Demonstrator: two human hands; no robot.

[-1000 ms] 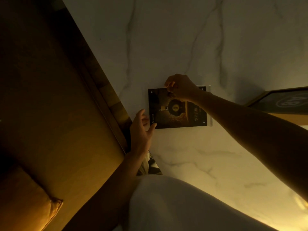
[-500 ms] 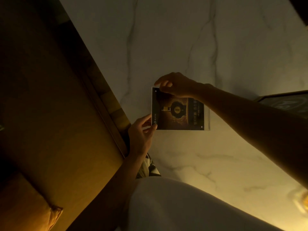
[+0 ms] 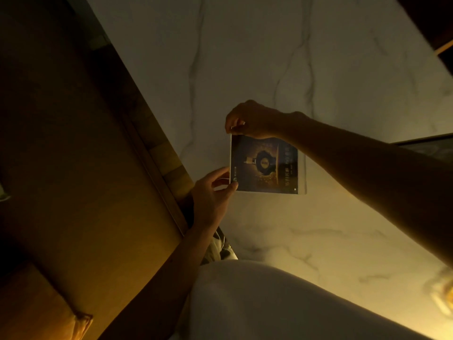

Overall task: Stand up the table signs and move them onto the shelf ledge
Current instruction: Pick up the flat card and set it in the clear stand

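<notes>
A table sign (image 3: pixel 266 165), a clear acrylic holder with a dark printed card showing a gold and black emblem, is tilted up over the white marble table (image 3: pixel 257 57). My right hand (image 3: pixel 250 119) pinches its far left corner from above. My left hand (image 3: pixel 213 192) pinches its near left corner between thumb and fingers. The sign's right edge is down near the table top. A second dark sign (image 3: pixel 426 148) shows at the right edge, partly hidden behind my right forearm.
A brown upholstered bench (image 3: pixel 73 168) with a wooden trim strip (image 3: pixel 159 173) runs along the table's left side. A cushion (image 3: pixel 56 315) sits at the bottom left. My white garment (image 3: pixel 269 303) fills the bottom centre. A bright glare (image 3: pixel 443 300) lies at the lower right.
The sign lay flat on the table under my right hand. My left hand has taken its near corner, and both hands have tipped its left edge up and drawn it slightly nearer.
</notes>
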